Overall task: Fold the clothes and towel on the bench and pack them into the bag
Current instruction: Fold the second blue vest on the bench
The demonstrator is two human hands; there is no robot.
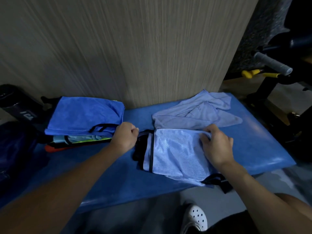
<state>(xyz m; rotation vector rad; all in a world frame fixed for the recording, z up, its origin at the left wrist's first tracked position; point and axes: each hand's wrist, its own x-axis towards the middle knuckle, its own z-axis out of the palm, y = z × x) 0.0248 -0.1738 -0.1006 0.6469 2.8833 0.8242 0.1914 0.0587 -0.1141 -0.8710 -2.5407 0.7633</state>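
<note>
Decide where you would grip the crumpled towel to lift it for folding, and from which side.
Probably pinch the towel by its loose flap at the right end, coming in from the right. That flap lies flat and free on the bench. The towel's near edge sits close behind the garment being folded, and its far side is bunched against the wall.
</note>
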